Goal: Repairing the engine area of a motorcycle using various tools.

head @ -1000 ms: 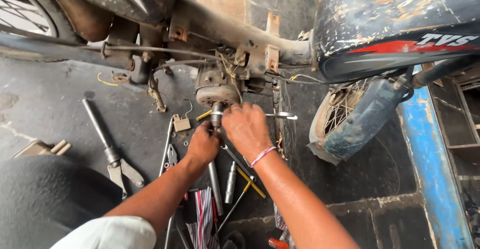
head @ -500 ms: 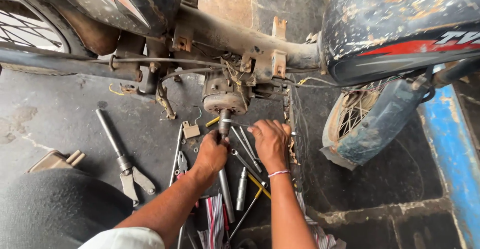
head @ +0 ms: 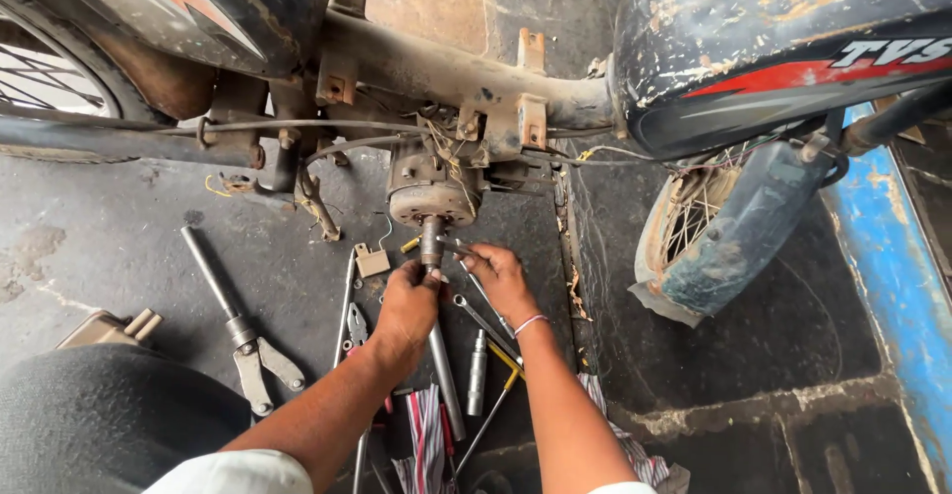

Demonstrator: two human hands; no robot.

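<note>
Centrally, just below the middle of the frame, both hands meet at a long socket wrench [head: 437, 345] whose upper end is set against the round engine housing [head: 429, 191] under the motorcycle frame [head: 436, 67]. The left hand [head: 407, 313] is clamped around the wrench shaft, which runs down past the wrist toward the floor [head: 119, 246]. The right hand [head: 499, 278] sits just beside it, fingers curled near a thin metal tool [head: 458, 247]; whether it grips that tool I cannot tell. Loose spanners [head: 483, 317] and a short socket [head: 477, 372] lie below the hands. At lower left lies a long-handled tool [head: 230, 315]. The front wheel [head: 694, 226] stands at right.
</note>
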